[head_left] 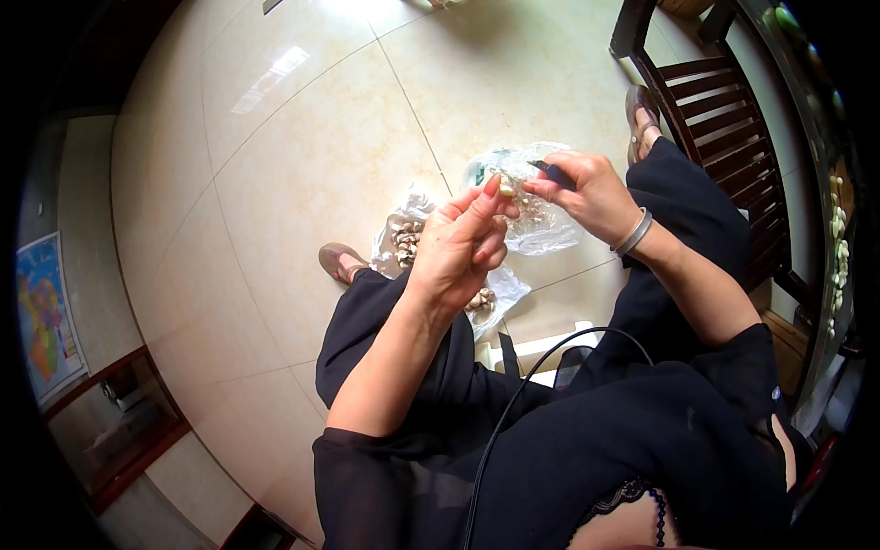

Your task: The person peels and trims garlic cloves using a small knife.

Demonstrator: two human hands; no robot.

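While the blade (537, 164) is this near, the pinch must be steady

From where I stand, the left hand (463, 243) grips a small pale piece (507, 189) between thumb (486, 198) and fingers, out towards one o'clock. The right hand (594, 188) has its fingers closed on a small dark knife (557, 175), tip towards ten o'clock. I'd angle that left thumb out of its path, use short, light strokes, and work over the clear bag (555, 240), well away from the mushroom-like pieces (406, 242) at eight o'clock
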